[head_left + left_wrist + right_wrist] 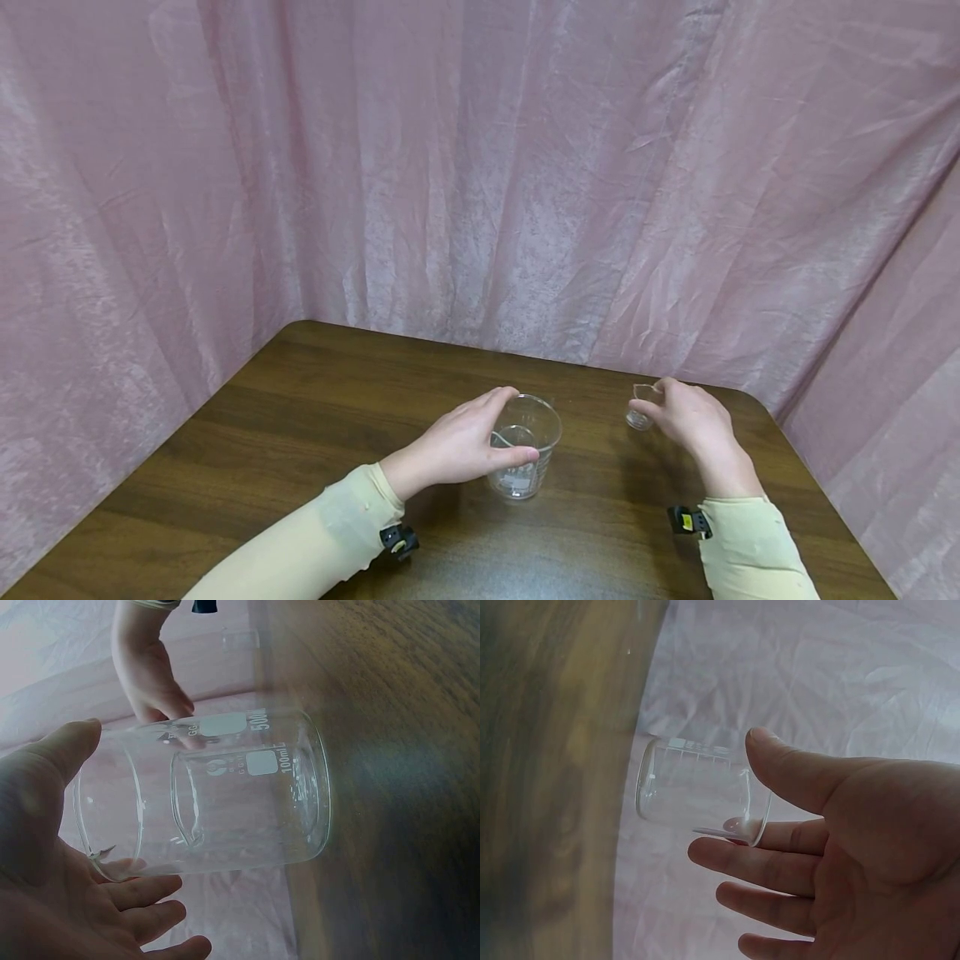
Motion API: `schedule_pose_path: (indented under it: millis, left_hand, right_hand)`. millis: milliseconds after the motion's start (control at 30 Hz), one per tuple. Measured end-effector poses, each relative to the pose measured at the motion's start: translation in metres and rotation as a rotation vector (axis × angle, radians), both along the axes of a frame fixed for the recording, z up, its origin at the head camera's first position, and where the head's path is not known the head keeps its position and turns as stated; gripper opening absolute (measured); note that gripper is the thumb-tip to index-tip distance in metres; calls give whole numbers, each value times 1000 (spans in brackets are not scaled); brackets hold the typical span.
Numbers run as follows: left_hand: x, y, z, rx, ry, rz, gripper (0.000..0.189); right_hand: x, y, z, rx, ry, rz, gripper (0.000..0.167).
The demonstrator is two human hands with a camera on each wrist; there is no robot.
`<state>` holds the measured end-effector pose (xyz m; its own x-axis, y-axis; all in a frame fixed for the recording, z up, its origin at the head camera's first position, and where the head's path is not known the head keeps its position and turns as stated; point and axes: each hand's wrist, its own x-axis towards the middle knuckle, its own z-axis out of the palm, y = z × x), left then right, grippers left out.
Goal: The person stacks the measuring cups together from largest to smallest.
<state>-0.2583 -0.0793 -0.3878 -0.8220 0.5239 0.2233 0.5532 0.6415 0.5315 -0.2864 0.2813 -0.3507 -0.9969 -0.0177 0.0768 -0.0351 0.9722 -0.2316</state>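
Both likely fragile, slippery: your left hand [463, 443] clasps a large clear cylindrical glass beaker [527, 478], right hand [693, 418] a small clear round-walled beaker [696, 784]; hold below rims.

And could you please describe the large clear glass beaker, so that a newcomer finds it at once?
On the brown wooden table, look near the middle, where the person's left grip holds the large clear glass beaker near its rim. Unlike the small clear glass beaker farther right, it has another beaker, marked 100mL, nested inside.
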Motion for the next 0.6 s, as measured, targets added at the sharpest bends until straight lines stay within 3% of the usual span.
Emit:
schedule_pose_path:
  millis: [600]
  left_hand:
    - [0, 0, 0, 2, -8, -4, 93]
  right_hand:
    - [10, -15, 10, 2, 45, 31, 66]
